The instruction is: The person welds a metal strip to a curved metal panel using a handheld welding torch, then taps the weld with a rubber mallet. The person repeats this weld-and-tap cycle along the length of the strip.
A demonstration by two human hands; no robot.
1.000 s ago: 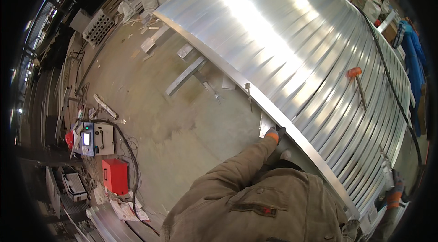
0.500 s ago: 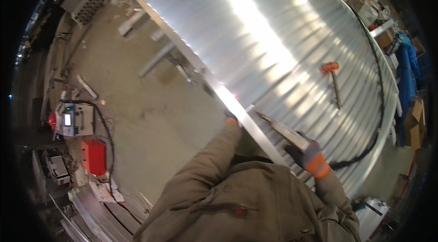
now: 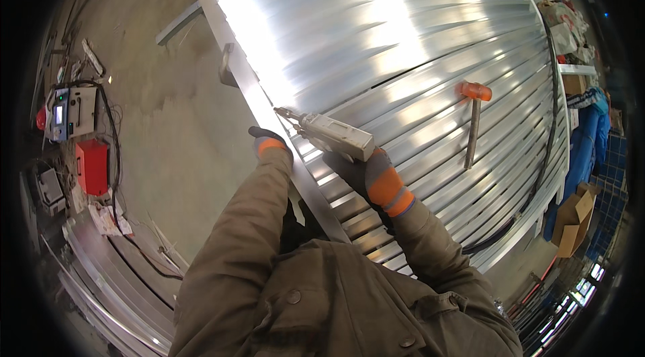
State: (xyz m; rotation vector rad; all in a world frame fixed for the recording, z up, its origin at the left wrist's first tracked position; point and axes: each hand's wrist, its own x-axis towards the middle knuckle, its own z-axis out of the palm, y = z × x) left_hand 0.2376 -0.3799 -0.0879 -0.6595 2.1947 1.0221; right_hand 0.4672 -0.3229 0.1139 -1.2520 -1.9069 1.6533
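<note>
My right hand (image 3: 366,179), in a grey and orange glove, is closed around a pale, boxy welding gun (image 3: 339,134). The gun's narrow nozzle points left, its tip close above the metal edge rail (image 3: 252,91) of a large ribbed metal panel (image 3: 322,41). Against the outer side of that rail is my left hand (image 3: 270,138), in a similar glove. One dark finger or thumb sticks out to the left; the other fingers are hidden. On the panel to the right lies a hammer (image 3: 474,108) with an orange head.
A black cable (image 3: 552,115) curves along the panel's right side. Left on the floor stand a control unit (image 3: 70,113) with a lit screen and a red box (image 3: 92,167). Metal profiles (image 3: 111,283) lie at lower left. An open cardboard box (image 3: 576,219) sits at right.
My view has shifted, so the panel appears turned. The welding gun has come up and left, its nozzle now near the rail. My left hand shows more clearly.
</note>
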